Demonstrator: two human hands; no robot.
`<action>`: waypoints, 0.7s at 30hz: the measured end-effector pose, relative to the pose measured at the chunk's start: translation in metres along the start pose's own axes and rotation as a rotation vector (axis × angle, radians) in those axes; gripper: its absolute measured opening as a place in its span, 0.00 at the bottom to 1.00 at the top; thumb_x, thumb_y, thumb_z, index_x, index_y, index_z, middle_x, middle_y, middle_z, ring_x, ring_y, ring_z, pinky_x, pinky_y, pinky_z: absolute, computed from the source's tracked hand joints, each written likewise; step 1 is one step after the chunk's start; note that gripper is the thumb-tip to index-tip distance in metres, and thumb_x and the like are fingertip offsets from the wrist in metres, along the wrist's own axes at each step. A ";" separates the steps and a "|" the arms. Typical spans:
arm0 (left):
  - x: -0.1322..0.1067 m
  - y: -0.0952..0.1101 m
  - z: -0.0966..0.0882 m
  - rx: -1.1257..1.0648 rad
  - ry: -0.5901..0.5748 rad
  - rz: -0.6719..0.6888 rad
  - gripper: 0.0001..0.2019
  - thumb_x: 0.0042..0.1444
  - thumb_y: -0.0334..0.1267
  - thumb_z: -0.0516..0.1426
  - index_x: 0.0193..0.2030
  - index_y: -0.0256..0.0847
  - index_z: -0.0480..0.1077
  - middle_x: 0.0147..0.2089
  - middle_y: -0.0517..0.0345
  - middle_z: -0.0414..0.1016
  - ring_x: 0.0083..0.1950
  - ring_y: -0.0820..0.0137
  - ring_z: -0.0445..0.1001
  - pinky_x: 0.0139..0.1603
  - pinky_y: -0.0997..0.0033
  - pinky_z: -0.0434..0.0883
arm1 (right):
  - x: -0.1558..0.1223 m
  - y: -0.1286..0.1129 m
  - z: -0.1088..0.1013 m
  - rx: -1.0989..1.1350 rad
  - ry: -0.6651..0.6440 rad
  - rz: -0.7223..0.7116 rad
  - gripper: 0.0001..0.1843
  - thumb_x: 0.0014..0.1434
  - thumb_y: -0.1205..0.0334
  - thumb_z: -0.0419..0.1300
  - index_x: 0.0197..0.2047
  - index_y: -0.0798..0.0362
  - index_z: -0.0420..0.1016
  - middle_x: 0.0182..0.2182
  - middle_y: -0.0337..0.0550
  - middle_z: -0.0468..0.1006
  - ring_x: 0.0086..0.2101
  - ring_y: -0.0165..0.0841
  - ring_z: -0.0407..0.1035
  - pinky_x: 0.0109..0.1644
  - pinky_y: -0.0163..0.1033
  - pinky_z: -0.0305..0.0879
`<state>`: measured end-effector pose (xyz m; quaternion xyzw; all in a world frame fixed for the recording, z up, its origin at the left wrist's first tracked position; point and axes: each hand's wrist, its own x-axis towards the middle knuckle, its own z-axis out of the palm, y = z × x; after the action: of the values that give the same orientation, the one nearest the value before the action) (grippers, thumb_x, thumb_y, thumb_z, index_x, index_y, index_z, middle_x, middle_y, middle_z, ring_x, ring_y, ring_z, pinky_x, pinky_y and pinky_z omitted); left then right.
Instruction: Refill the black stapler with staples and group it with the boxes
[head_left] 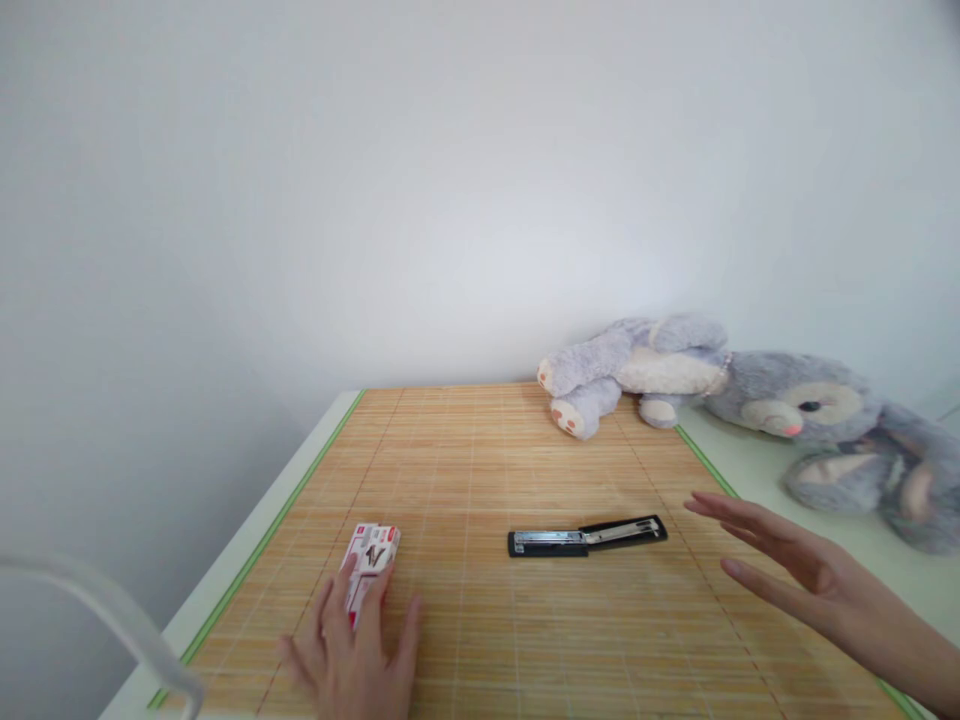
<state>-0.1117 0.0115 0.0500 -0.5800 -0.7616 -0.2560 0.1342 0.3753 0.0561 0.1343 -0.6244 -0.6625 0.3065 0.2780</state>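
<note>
My left hand [351, 650] lies flat on the bamboo mat [465, 450], fingers spread over the near end of a small red-and-white box [371, 556]. A black stapler [586, 537] lies opened out flat in the middle of the mat, its metal staple channel showing. My right hand [780, 560] hovers to the right of the stapler, fingers stretched out and together, holding nothing, a short way from the stapler's right end.
A grey plush rabbit [750, 395] lies on its side at the back right, partly on the mat and partly on the white table [757, 470]. A white wall stands close behind. A curved white object [97, 610] intrudes at the lower left.
</note>
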 end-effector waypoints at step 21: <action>-0.005 0.103 0.009 -0.610 -0.687 0.626 0.44 0.62 0.41 0.63 0.79 0.62 0.45 0.59 0.63 0.81 0.58 0.60 0.72 0.64 0.54 0.61 | -0.028 -0.038 0.125 0.765 -0.274 0.451 0.38 0.61 0.33 0.63 0.66 0.45 0.68 0.52 0.51 0.83 0.26 0.30 0.75 0.24 0.33 0.66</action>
<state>-0.0114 0.0324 0.0644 -0.8412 -0.4444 -0.2091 -0.2262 0.2584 0.0194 0.0814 -0.5594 -0.3801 0.6611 0.3247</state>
